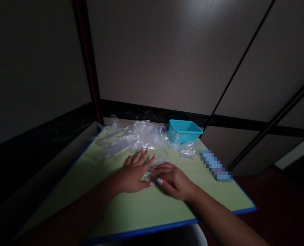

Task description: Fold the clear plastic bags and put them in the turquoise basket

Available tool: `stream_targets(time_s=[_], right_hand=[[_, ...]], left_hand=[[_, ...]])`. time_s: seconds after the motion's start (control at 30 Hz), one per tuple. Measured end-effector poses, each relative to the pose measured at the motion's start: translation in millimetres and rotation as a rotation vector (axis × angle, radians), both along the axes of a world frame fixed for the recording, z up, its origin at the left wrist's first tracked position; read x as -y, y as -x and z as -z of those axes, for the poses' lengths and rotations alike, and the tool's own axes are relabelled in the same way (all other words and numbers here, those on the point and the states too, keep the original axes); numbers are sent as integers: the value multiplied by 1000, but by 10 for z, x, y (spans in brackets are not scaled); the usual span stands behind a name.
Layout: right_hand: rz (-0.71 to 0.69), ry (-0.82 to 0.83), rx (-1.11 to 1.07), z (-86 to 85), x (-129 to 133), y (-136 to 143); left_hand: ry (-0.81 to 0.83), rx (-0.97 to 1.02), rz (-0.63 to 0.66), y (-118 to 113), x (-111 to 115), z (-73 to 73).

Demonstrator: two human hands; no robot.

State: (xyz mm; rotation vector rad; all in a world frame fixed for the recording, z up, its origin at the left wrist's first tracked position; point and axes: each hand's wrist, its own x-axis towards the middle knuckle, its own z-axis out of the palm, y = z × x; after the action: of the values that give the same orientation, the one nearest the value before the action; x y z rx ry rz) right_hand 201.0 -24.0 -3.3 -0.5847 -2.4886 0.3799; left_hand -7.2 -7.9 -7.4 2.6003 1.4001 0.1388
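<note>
My left hand (135, 175) lies palm down over the table with its fingers spread, beside a clear plastic bag (148, 175). The bag is thin and crumpled, and partly hidden between my two hands. My right hand (176, 181) has its fingers bent together over the right side of that bag, with the thumb close to the index finger. Just beyond my fingertips spreads a loose heap of clear plastic bags (144, 133). A smaller clear bag (188, 150) rests apart from it, to the right.
A turquoise plastic tub (185, 131) stands at the back right of the light green table (141, 212), which has a blue edge. Near the right edge lies a light blue flat object (215, 165), blurred out. Panelled walls (162, 58) rise behind and at the left.
</note>
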Motion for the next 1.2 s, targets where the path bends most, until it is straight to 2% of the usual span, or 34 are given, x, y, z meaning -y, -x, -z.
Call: stream_targets(time_s=[0.33, 0.67, 1.2], right_hand=[[-9, -37, 55, 46, -14, -2], [60, -59, 99, 107, -44, -12], [27, -102, 58, 45, -25, -28]], left_hand=[[19, -15, 0, -4, -3, -6], [42, -31, 8, -6, 3, -18], [63, -47, -5, -27, 5, -46]])
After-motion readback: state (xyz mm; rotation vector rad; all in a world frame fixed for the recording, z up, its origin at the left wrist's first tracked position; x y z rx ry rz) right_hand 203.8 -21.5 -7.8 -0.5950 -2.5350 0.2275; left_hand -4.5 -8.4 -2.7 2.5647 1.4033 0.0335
